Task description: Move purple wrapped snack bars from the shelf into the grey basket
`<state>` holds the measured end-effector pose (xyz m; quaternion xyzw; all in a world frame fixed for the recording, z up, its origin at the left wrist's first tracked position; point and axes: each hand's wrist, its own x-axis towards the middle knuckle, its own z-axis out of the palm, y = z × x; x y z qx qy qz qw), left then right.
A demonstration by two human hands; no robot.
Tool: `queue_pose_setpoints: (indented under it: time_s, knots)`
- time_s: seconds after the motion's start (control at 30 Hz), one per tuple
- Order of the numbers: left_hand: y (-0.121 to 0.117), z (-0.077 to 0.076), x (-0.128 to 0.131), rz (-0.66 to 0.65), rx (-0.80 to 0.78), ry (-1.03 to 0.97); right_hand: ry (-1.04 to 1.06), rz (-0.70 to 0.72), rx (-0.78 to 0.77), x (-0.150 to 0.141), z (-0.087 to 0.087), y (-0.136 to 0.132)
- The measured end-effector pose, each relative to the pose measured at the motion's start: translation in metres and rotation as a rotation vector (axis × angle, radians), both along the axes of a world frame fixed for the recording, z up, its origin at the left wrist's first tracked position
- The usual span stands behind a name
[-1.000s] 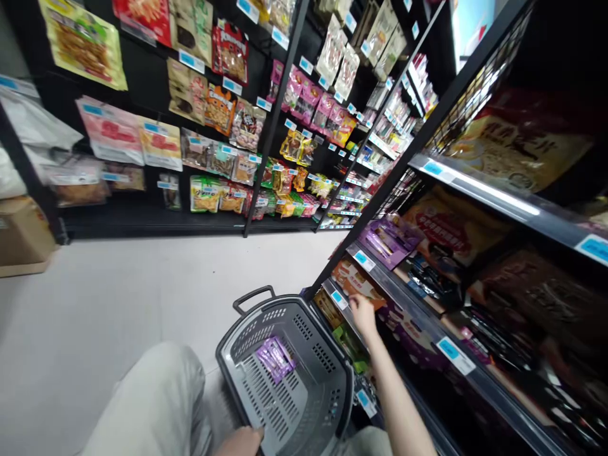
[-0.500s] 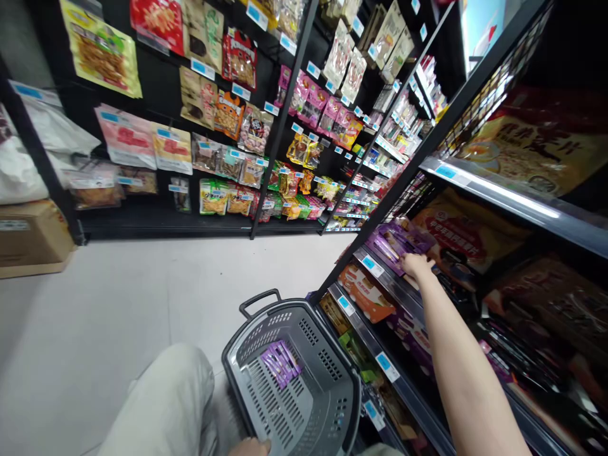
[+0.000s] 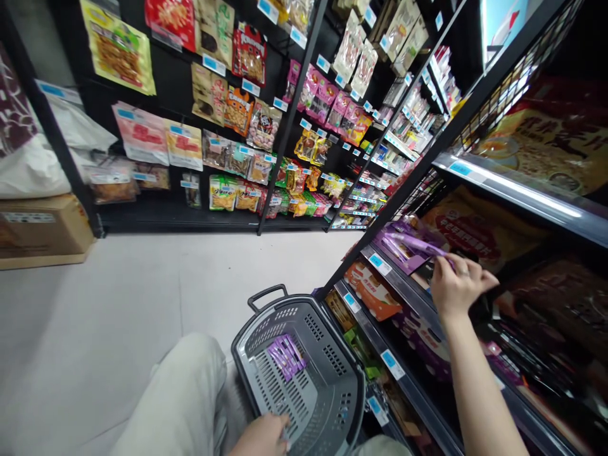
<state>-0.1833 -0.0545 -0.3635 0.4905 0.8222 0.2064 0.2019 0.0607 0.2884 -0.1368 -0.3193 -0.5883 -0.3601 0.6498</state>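
My right hand (image 3: 458, 282) pinches one end of a slim purple snack packet (image 3: 415, 244), held slanting above the shelf at right. Beneath the packet, an opened purple box (image 3: 403, 259) contains more purple packets. The grey shopping basket (image 3: 327, 396) rests low in front of me, beside the shelves. Several slim purple packets (image 3: 286, 356) lie together on its slotted bottom. My left hand (image 3: 263, 434) is at the basket's near rim, its fingers curled over the edge and partly out of view.
Orange cartons (image 3: 370, 291) fill part of a lower shelf at right. Large oat bags (image 3: 475, 231) stand behind the purple box. Bagged snacks (image 3: 237, 190) hang on the black rack (image 3: 190, 218) across the floor. A cardboard box (image 3: 45, 228) sits at left, and my knee (image 3: 185, 380) is beside the basket.
My right hand has drawn back from the purple box toward the right, lifting a slim purple packet. My left hand has come further over the basket's near rim.
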Motion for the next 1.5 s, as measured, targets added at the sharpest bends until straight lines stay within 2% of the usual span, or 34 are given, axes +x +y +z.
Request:
queue_pose_setpoints:
  time_s: [0.07, 0.1, 0.2, 0.3, 0.37, 0.43, 0.53, 0.63, 0.7, 0.73, 0.77, 0.83, 0.9, 0.93, 0.97, 1.03, 1.13, 1.3, 1.5]
  knots:
    - [0.007, 0.003, 0.000, 0.010, 0.048, -0.160, 0.085, 0.087, 0.148, 0.005, -0.032, -0.043]
    - [0.010, 0.006, 0.000, 0.035, 0.077, -0.310, 0.102, 0.165, 0.169, 0.004, -0.050, -0.066]
    - [0.010, 0.025, 0.002, 0.120, 0.205, -0.939, 0.094, 0.434, 0.067, -0.012, -0.108, -0.131]
    - [0.001, 0.047, 0.002, -0.003, 0.288, -1.424, 0.078, 0.685, -0.042, -0.037, -0.162, -0.181]
    - [-0.005, 0.053, -0.002, -0.101, 0.274, -1.559, 0.021, 0.810, -0.071, -0.054, -0.193, -0.204]
    - [-0.010, 0.053, -0.006, -0.131, 0.262, -1.569, -0.012, 0.887, -0.105, -0.068, -0.218, -0.219]
    - [-0.013, 0.045, -0.009, -0.017, 0.342, -1.396, 0.000, 0.927, -0.175, -0.080, -0.242, -0.231]
    - [-0.012, 0.042, -0.005, 0.113, 0.475, -1.224, 0.064, 0.926, -0.308, -0.088, -0.255, -0.233]
    - [-0.011, 0.043, -0.001, 0.139, 0.525, -1.171, 0.249, 0.978, -0.516, -0.094, -0.263, -0.230]
    - [-0.010, 0.044, 0.000, 0.148, 0.545, -1.145, 0.401, 1.063, -0.651, -0.097, -0.267, -0.229]
    - [-0.009, 0.044, 0.001, 0.158, 0.567, -1.113, 0.572, 1.198, -0.799, -0.101, -0.270, -0.227]
    - [-0.008, 0.044, 0.003, 0.172, 0.600, -1.045, 0.868, 1.586, -1.087, -0.110, -0.276, -0.225]
    - [-0.007, 0.042, 0.004, 0.163, 0.588, -0.988, 0.996, 1.959, -1.301, -0.116, -0.278, -0.225]
    - [-0.006, 0.041, 0.004, 0.155, 0.566, -0.962, 1.013, 2.069, -1.371, -0.118, -0.278, -0.226]
    - [-0.006, 0.040, 0.006, 0.148, 0.543, -0.939, 1.037, 2.120, -1.410, -0.119, -0.277, -0.228]
    - [-0.005, 0.040, 0.008, 0.153, 0.537, -0.904, 1.117, 2.108, -1.443, -0.120, -0.275, -0.230]
    - [-0.004, 0.040, 0.011, 0.206, 0.621, -0.852, 1.205, 2.064, -1.485, -0.118, -0.272, -0.231]
    - [-0.005, 0.040, 0.011, 0.232, 0.641, -0.731, 1.207, 2.050, -1.491, -0.115, -0.272, -0.229]
    - [-0.006, 0.039, 0.011, 0.241, 0.652, -0.754, 1.222, 2.076, -1.504, -0.113, -0.271, -0.229]
